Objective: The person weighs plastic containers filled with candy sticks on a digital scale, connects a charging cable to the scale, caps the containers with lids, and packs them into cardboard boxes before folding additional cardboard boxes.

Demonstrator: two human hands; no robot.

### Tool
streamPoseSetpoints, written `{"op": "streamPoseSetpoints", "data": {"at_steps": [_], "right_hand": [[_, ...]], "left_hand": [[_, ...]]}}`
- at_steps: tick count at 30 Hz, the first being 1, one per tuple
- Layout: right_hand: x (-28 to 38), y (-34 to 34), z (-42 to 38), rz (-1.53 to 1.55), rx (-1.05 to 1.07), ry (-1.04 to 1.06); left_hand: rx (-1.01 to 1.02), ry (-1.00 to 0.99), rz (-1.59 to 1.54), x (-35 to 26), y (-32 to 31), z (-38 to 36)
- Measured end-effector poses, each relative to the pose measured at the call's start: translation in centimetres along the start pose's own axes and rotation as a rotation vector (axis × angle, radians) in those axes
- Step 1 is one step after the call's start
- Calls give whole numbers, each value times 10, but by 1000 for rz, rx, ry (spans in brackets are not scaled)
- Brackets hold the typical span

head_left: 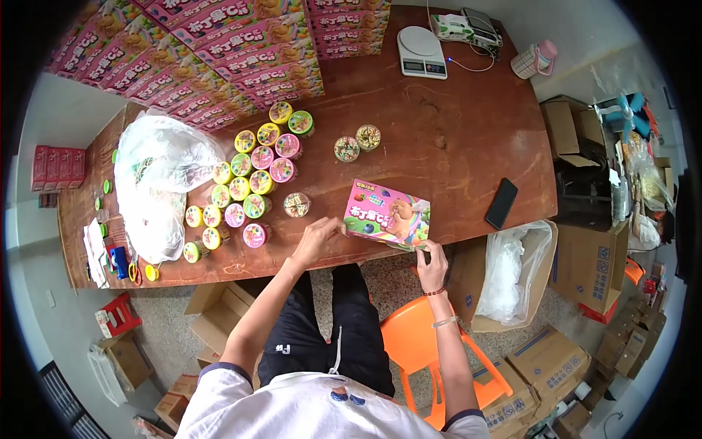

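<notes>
A pink printed candy box (387, 212) is at the table's front edge, its broad face turned up toward me. My left hand (320, 240) has its fingers closed at the box's lower left corner. At the lower right corner, my right hand (432, 265) pinches the edge between thumb and fingers. Left of the box stands an open-topped clear jar of small colorful pieces (297, 205). Two similar jars (346, 149) are farther back. Several jars with yellow, green and pink lids (261, 182) stand grouped to the left.
Stacked pink boxes (248, 51) rise at the back left, near a white plastic bag (157, 183). A white kitchen scale (422, 53) stands at the back, a black phone (501, 203) at the right. An orange chair (413, 329) and a plastic-lined carton (512, 274) are below the edge.
</notes>
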State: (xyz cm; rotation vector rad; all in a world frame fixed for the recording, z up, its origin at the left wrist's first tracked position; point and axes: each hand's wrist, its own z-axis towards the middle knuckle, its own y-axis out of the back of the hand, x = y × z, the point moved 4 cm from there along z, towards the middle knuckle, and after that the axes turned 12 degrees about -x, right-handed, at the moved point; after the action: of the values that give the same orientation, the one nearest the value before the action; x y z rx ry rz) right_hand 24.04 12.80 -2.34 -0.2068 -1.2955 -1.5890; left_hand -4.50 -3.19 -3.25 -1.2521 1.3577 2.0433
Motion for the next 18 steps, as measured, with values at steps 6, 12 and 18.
{"op": "streamPoseSetpoints", "data": {"at_steps": [6,12,18], "right_hand": [[4,3,2,38,15,-69],[4,7,0,67,69,-86],[4,2,-6,-3,54,22]], "left_hand": [[-3,9,55,2,-2,-2],[13,11,34,6,-2,-1],[-13,13,46,1,-3,-4]]}}
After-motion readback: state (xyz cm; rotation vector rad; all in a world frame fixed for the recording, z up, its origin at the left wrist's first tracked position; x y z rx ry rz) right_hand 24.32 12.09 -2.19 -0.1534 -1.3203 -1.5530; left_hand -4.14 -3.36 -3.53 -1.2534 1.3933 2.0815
